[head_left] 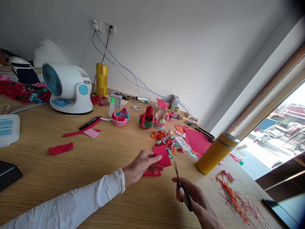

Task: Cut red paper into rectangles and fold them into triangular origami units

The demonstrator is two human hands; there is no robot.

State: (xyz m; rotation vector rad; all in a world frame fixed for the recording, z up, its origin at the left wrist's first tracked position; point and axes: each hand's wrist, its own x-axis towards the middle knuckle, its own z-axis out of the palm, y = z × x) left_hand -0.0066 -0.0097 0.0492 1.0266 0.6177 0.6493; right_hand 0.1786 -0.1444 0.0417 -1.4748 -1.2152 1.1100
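Above the table (119, 143), inward from its right edge, the left hand (145, 162) pinches a rectangular red paper sheet (164, 156) and the right hand (193, 194) grips black-handled metal scissors (176, 171) near it, so cutting seems left to do, while small folded orange-and-blue paper triangles (163, 136) appear done.

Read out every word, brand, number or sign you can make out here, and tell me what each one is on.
No text is clear enough to quote.
Yellow cylinder by the wall: red print, too small and blurred to read.
Flat black object near the pink paper: pale marks, too small to read.
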